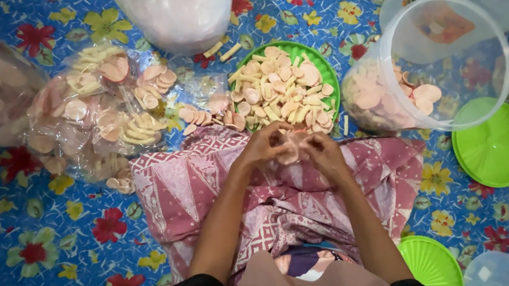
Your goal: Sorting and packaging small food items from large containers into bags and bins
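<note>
My left hand (263,146) and my right hand (324,152) meet over my lap, both closed on a small clear bag of pale pink crackers (292,148). Just beyond them a green basket (330,80) holds a heap of round and stick-shaped raw crackers (281,94). A pink patterned cloth (196,186) covers my legs under the hands.
Filled clear packets of crackers (99,111) lie at the left. A clear tub with pink crackers (414,93) lies on its side at the right, beside a green lid (496,144). Another green lid (431,263) and clear containers (180,13) stand around on the blue flowered mat (40,244).
</note>
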